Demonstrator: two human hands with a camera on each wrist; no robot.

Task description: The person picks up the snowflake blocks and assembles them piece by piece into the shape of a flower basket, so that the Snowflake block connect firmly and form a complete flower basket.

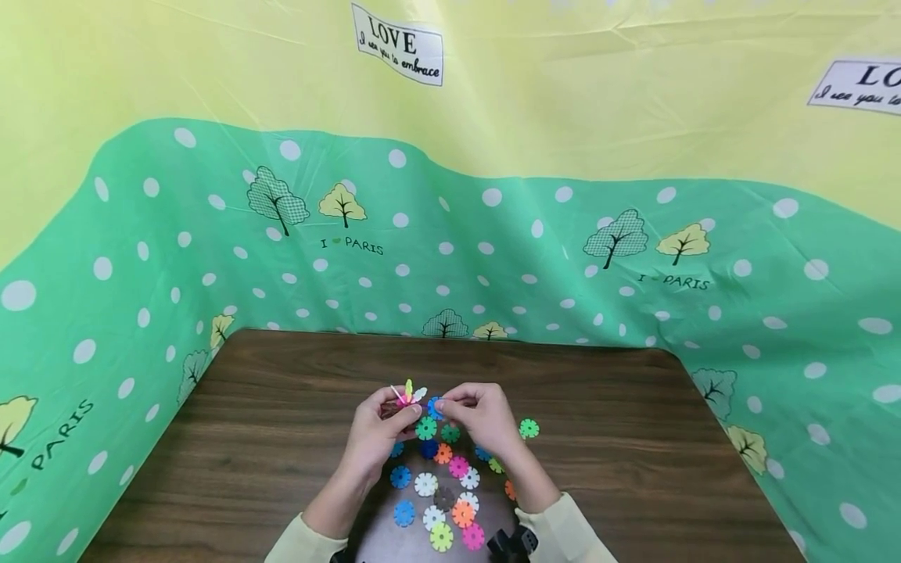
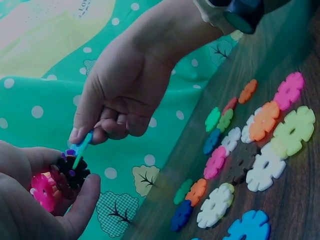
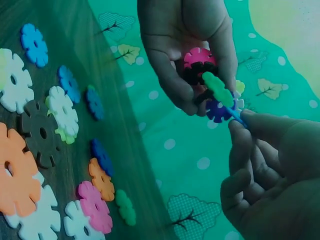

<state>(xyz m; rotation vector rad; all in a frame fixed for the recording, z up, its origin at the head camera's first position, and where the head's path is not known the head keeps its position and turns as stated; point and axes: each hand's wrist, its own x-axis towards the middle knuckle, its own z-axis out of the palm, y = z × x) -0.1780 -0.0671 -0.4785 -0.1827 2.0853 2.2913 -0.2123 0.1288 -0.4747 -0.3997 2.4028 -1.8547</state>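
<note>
My left hand (image 1: 371, 434) grips a cluster of interlocked plastic snowflake discs (image 1: 407, 397) above the table. In the right wrist view the cluster shows a pink disc (image 3: 199, 57), a green disc (image 3: 218, 89) and a purple disc (image 3: 219, 111), with black ones between. Thumb and fingers of my right hand (image 1: 487, 421) pinch a blue snowflake disc (image 1: 433, 408). Seen edge-on in the right wrist view, that blue disc meets the cluster beside the purple and green discs. Part of the cluster is hidden behind the left fingers.
Loose snowflake discs lie on the brown wooden table (image 1: 267, 422) below the hands, among them a white one (image 1: 425, 484), an orange one (image 1: 463, 514) and a yellow-green one (image 1: 441, 536). A green disc (image 1: 529, 428) lies apart on the right. A patterned curtain (image 1: 493, 258) surrounds the table.
</note>
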